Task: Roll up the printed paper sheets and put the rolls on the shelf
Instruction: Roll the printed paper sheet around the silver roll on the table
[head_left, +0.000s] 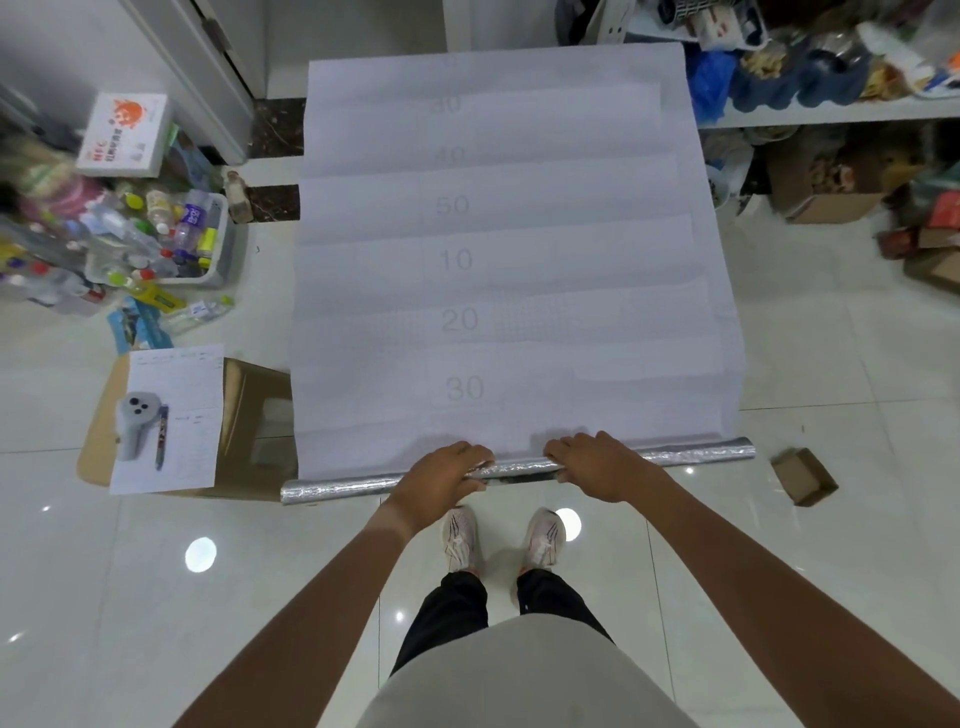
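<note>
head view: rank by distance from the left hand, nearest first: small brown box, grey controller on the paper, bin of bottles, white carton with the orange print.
From the left hand:
1. Grey controller, to its left on a sheet.
2. Small brown box, off to the right on the floor.
3. Bin of bottles, far left.
4. White carton, beyond the bin.

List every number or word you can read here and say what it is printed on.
"30", faint: far paper sheet
"40": next sheet
"50": third sheet
"10": fourth sheet
"20": fifth sheet
"30": nearest sheet
White box: red print, too blurred.
Bottle labels: too small.
Form on the cardboard: unreadable.
</note>
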